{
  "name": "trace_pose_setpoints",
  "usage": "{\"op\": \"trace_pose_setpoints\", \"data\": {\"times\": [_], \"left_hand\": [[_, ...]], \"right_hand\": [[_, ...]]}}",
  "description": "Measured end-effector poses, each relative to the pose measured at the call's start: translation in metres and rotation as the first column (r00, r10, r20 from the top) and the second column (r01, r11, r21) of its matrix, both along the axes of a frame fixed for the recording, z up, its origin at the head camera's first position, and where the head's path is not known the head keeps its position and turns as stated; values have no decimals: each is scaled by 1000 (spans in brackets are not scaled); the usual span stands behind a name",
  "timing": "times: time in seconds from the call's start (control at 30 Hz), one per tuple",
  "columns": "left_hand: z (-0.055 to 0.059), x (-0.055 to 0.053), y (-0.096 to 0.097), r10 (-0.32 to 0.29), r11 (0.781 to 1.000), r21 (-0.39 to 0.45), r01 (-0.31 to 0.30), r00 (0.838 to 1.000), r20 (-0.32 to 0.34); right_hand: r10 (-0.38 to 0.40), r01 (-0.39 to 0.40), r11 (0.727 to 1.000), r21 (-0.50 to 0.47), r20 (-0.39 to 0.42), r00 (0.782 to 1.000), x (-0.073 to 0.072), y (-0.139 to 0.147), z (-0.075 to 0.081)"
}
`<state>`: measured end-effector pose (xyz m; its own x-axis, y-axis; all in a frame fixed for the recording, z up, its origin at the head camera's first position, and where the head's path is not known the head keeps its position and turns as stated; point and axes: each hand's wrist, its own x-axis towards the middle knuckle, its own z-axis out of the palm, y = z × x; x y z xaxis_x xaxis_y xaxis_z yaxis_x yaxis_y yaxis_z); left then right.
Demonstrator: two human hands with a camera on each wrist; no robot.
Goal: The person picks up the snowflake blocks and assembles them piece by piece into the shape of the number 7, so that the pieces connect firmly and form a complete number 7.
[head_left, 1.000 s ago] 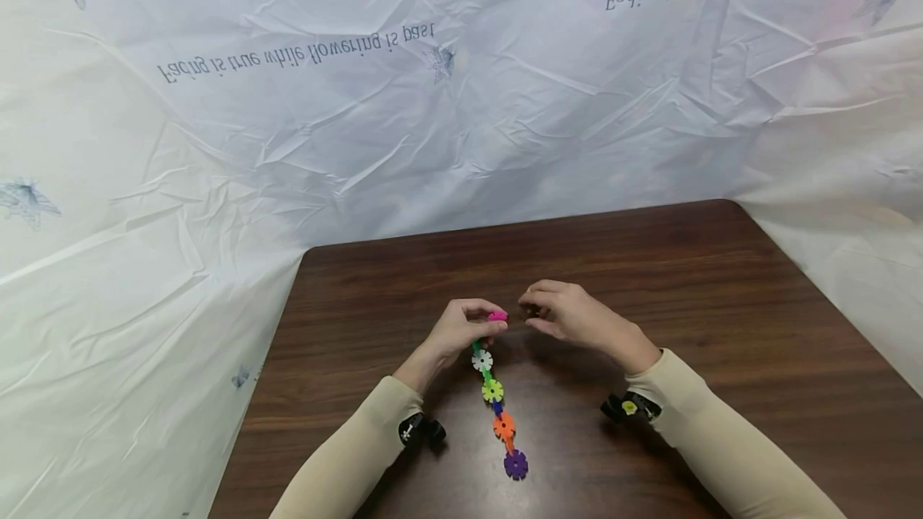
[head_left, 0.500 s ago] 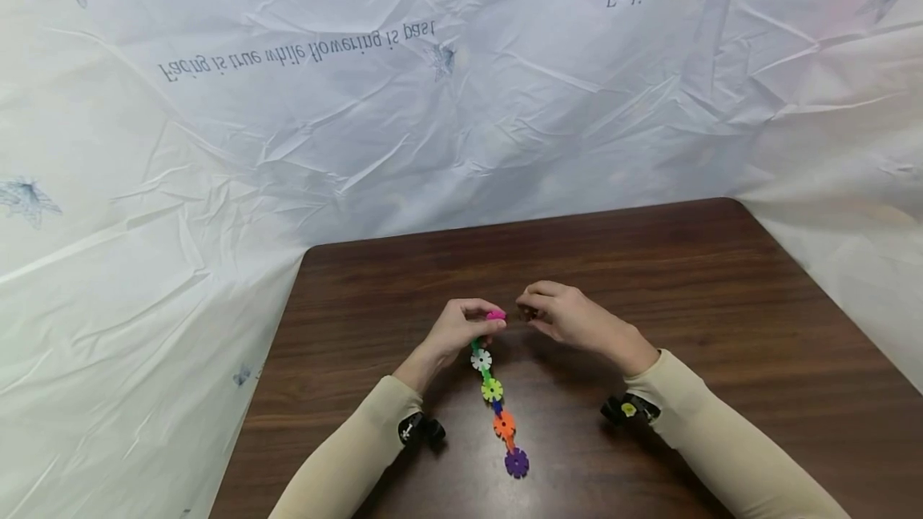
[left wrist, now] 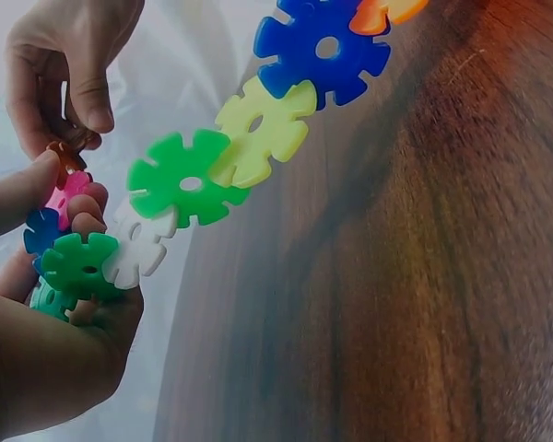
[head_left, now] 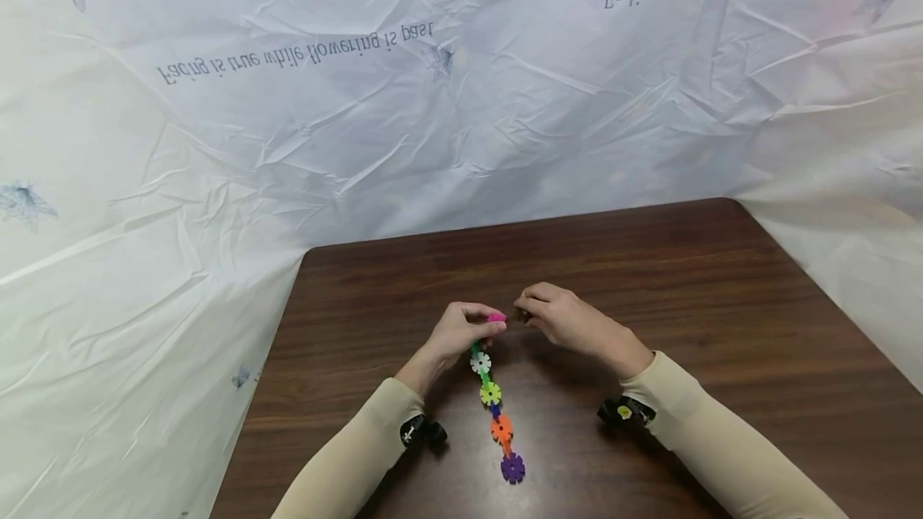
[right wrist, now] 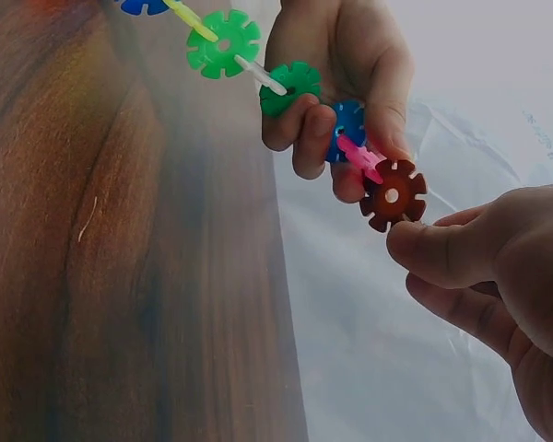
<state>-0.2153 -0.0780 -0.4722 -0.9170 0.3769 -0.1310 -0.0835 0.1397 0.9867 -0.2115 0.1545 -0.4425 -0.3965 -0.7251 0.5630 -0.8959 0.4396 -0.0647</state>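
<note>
My left hand (head_left: 456, 332) pinches a pink notched plastic disc (head_left: 496, 317) between thumb and fingers. From it hangs a chain of interlocking snowflake discs: blue (right wrist: 350, 118) and dark green (left wrist: 69, 262) close by the fingers, then white (head_left: 481, 364), green (left wrist: 157, 189), yellow (head_left: 490, 396), dark blue (left wrist: 300, 37), orange (head_left: 501, 431) and, at the near end, purple (head_left: 513, 471). My right hand (head_left: 577, 323) holds a brown disc (right wrist: 407, 184) by its rim with thumb and fingertips. In the right wrist view the brown disc meets the pink disc's edge.
Both hands are above a dark wood table (head_left: 649, 255). A crumpled white printed sheet (head_left: 404, 134) hangs behind it and along its sides. Black wrist cameras sit on the left cuff (head_left: 425, 429) and the right cuff (head_left: 626, 411).
My right hand has moved slightly left, bringing the brown disc nearer the pink one. The left hand stays nearly still, and the chain's near end has shifted a little left.
</note>
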Motion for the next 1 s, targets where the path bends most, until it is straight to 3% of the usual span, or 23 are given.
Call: {"op": "trace_pose_setpoints", "data": {"times": [0.7,1.0], "left_hand": [[-5,-1,2,16,998,58,-15,1000,-17],[-7,0,5,24,998,58,-23,1000,-17]], "right_hand": [[-15,13,1000,-26,-87,996,0,-8,-9],[-19,18,999,-37,-16,1000,-5,-5,-12]]}}
